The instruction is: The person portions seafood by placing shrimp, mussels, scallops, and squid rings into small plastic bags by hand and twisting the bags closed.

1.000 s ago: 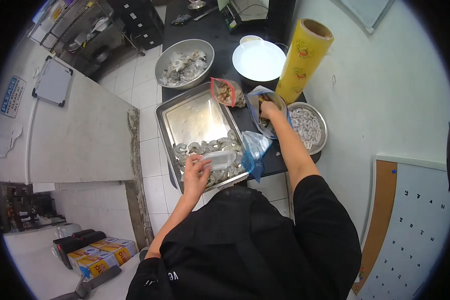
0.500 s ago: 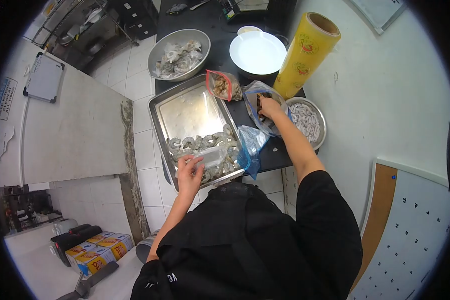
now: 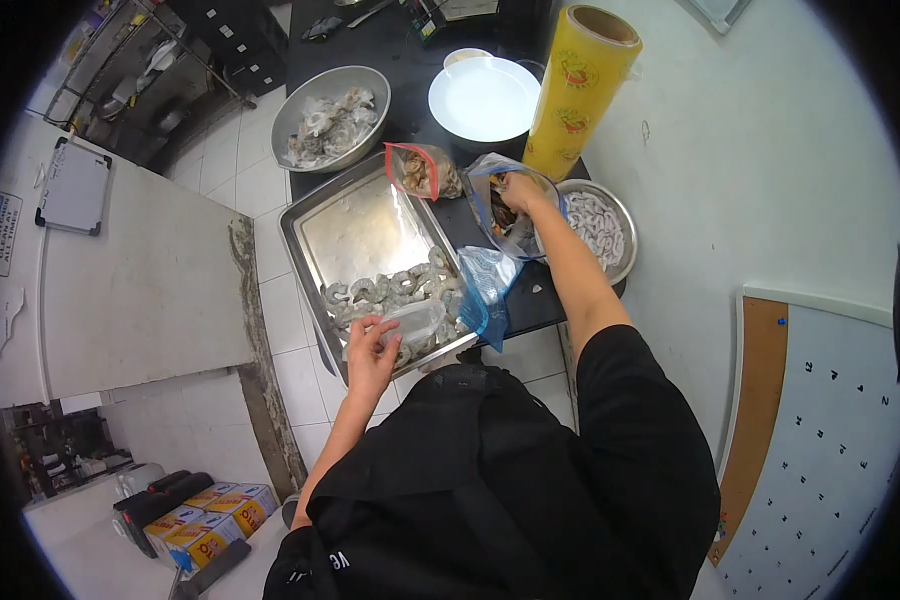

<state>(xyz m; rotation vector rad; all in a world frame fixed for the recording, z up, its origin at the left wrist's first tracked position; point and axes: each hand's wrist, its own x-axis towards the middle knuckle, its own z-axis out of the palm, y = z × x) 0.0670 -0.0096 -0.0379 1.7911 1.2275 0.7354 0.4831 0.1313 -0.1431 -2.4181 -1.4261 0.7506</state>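
My left hand [image 3: 371,352] grips the near left end of a clear plastic container [image 3: 414,322] with thumb and fingers. The container is low over the near half of a metal tray [image 3: 355,235], above peeled grey shrimp [image 3: 402,284]. My right hand [image 3: 519,191] reaches into the mouth of a clear zip bag [image 3: 523,243] that has dark brown contents; its fingertips are hidden there. Beside that bag stands a red-edged zip bag [image 3: 440,182] of light brown pieces. A crumpled blue-tinted plastic bag [image 3: 487,292] lies against the tray's right edge.
A metal bowl [image 3: 626,243] of pale shrimp is to the right of the zip bag. A tall yellow film roll [image 3: 577,95] and a white dish [image 3: 483,98] stand behind. Another metal bowl [image 3: 282,125] with plastic-wrapped contents sits at back left. A wall [image 3: 730,170] bounds the right side.
The whole view has shifted slightly, with the table's things now further left. My right hand stays inside the zip bag, at a slightly different angle. My left hand still holds the container over the tray.
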